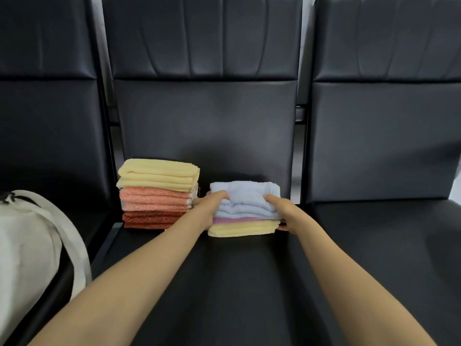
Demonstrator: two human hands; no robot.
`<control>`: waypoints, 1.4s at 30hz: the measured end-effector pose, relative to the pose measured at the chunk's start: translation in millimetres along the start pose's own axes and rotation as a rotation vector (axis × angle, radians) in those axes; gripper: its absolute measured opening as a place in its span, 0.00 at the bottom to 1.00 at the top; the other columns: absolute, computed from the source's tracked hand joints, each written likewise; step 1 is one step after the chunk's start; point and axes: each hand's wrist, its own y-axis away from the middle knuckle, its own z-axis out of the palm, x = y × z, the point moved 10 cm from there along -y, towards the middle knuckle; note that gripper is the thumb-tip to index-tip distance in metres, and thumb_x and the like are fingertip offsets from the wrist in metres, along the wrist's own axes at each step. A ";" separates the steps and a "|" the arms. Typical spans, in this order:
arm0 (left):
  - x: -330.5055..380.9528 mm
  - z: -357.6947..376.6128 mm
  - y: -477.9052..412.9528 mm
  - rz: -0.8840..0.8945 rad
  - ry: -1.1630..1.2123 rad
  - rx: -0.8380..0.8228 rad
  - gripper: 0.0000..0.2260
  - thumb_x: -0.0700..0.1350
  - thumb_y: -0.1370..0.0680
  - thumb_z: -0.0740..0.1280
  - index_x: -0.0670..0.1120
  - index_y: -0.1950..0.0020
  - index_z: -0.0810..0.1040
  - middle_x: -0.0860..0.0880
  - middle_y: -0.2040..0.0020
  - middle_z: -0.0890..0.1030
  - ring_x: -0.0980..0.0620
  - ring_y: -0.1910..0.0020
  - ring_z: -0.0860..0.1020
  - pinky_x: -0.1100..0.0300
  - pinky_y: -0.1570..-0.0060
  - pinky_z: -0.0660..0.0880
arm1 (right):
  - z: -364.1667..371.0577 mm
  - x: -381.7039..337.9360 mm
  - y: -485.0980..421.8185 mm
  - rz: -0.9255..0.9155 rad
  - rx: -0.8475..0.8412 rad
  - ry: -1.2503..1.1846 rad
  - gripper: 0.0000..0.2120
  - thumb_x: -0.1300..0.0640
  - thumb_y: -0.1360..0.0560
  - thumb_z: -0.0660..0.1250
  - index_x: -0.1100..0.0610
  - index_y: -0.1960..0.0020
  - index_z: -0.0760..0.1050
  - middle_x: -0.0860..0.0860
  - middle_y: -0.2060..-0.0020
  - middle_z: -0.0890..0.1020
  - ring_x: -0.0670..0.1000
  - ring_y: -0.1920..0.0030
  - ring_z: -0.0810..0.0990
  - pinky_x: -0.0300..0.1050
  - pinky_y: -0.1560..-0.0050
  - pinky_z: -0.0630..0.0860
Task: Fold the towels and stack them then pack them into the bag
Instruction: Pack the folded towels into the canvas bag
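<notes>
Left hand (pixel 210 208) and right hand (pixel 283 212) hold the small towel stack (pixel 245 216) (bag (pixel 25 245) lies past the left edge of the seat (pixel 224 283))

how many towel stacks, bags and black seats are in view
towel stacks: 2, left stack and right stack
bags: 1, white bag
black seats: 3, left seat, middle seat, right seat
total: 6
</notes>
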 end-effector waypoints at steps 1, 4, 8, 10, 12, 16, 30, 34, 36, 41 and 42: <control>-4.8 2.3 7.5 -0.027 -0.017 -0.049 0.26 0.54 0.27 0.67 0.45 0.33 0.69 0.47 0.34 0.72 0.45 0.34 0.71 0.51 0.34 0.69 | -0.6 4.4 4.9 0.009 -0.013 0.004 0.22 0.43 0.24 0.63 0.56 0.37 0.73 0.53 0.46 0.80 0.52 0.52 0.79 0.43 0.60 0.75; -23.4 -1.0 27.2 -0.084 -0.040 -0.095 0.20 0.52 0.28 0.68 0.45 0.39 0.74 0.45 0.38 0.77 0.45 0.40 0.76 0.53 0.37 0.73 | -4.1 17.8 22.6 0.036 -0.045 0.040 0.19 0.43 0.26 0.65 0.55 0.42 0.77 0.52 0.51 0.83 0.51 0.55 0.81 0.44 0.60 0.77; -52.2 -2.9 50.0 -0.088 -0.064 -0.148 0.27 0.53 0.39 0.71 0.45 0.43 0.77 0.43 0.42 0.79 0.44 0.44 0.78 0.54 0.43 0.76 | -5.7 39.6 54.0 0.064 -0.055 0.076 0.21 0.41 0.29 0.67 0.54 0.43 0.77 0.52 0.51 0.83 0.51 0.53 0.82 0.44 0.62 0.77; -65.0 -11.7 64.9 -0.092 -0.056 -0.173 0.21 0.54 0.36 0.71 0.44 0.48 0.78 0.43 0.44 0.81 0.44 0.43 0.79 0.54 0.42 0.76 | -1.0 51.1 72.4 0.068 -0.061 0.097 0.23 0.40 0.30 0.67 0.54 0.43 0.77 0.53 0.50 0.83 0.51 0.53 0.82 0.44 0.62 0.77; -79.0 -23.5 82.0 -0.092 -0.005 -0.199 0.17 0.54 0.32 0.71 0.44 0.50 0.79 0.42 0.46 0.82 0.45 0.44 0.80 0.52 0.41 0.76 | 8.8 61.2 92.2 0.046 -0.077 0.096 0.23 0.40 0.29 0.65 0.55 0.43 0.78 0.54 0.51 0.83 0.52 0.53 0.81 0.44 0.61 0.76; -100.2 -49.0 115.3 -0.021 0.075 -0.246 0.31 0.53 0.41 0.73 0.42 0.41 0.77 0.43 0.48 0.83 0.46 0.51 0.82 0.53 0.49 0.79 | 32.9 76.5 129.3 -0.004 -0.138 0.106 0.24 0.40 0.29 0.63 0.56 0.42 0.78 0.54 0.51 0.83 0.52 0.51 0.81 0.45 0.55 0.76; -19.8 -186.7 219.9 0.326 0.044 -0.237 0.10 0.46 0.27 0.65 0.48 0.68 0.76 0.49 0.71 0.77 0.51 0.71 0.76 0.63 0.69 0.72 | 207.2 54.5 238.4 -0.016 -0.754 -0.700 0.42 0.22 0.31 0.52 0.51 0.31 0.73 0.56 0.34 0.76 0.60 0.32 0.73 0.64 0.29 0.61; 8.6 -223.1 239.0 0.324 0.113 -0.262 0.11 0.46 0.27 0.64 0.48 0.69 0.75 0.50 0.72 0.75 0.51 0.73 0.75 0.63 0.72 0.71 | 252.8 50.8 239.2 0.067 -0.687 -0.745 0.38 0.28 0.28 0.56 0.57 0.33 0.73 0.60 0.37 0.78 0.62 0.35 0.75 0.64 0.28 0.58; 12.5 -242.5 240.2 0.309 0.126 -0.257 0.09 0.47 0.28 0.64 0.47 0.68 0.76 0.50 0.71 0.75 0.51 0.72 0.74 0.62 0.70 0.71 | 268.3 36.6 246.8 0.040 -0.743 -0.775 0.35 0.30 0.27 0.57 0.54 0.32 0.73 0.58 0.36 0.77 0.61 0.35 0.75 0.63 0.30 0.62; -5.9 -295.5 224.3 0.289 0.063 -0.161 0.07 0.46 0.29 0.64 0.48 0.67 0.75 0.49 0.69 0.74 0.51 0.72 0.74 0.62 0.70 0.70 | 279.7 9.1 252.3 0.065 -0.880 -0.709 0.48 0.22 0.33 0.55 0.55 0.28 0.67 0.59 0.33 0.74 0.62 0.33 0.73 0.60 0.33 0.69; -12.0 -306.4 221.3 0.288 0.042 -0.142 0.06 0.46 0.29 0.65 0.48 0.66 0.75 0.49 0.69 0.75 0.51 0.72 0.74 0.62 0.70 0.70 | 279.3 4.0 253.6 0.036 -0.888 -0.618 0.50 0.20 0.36 0.56 0.55 0.27 0.66 0.59 0.33 0.74 0.62 0.33 0.73 0.62 0.32 0.68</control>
